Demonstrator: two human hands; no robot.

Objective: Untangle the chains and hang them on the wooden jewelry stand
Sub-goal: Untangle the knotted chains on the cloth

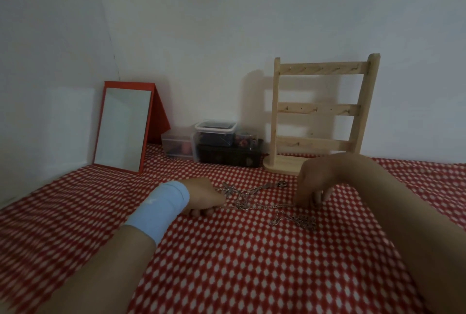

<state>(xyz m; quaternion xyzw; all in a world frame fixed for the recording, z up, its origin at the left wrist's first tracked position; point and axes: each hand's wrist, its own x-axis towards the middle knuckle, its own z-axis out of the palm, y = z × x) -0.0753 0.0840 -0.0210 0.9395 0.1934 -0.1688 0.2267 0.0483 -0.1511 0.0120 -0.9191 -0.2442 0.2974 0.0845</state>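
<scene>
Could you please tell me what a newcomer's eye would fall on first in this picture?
The red-and-white cloth fills the foreground. At its middle lies a tangle of silvery chains, pinched at either end by the left hand, above a blue wristband, and the right hand. Against the wall, a bare wooden stand rises at right and a red-framed mirror leans at left.

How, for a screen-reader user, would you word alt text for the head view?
A left hand and a right hand hold opposite ends of tangled silver chains on a red-and-white cloth. Behind them stand a bare wooden jewelry stand, a red-framed mirror and small plastic boxes against a white wall.
</scene>
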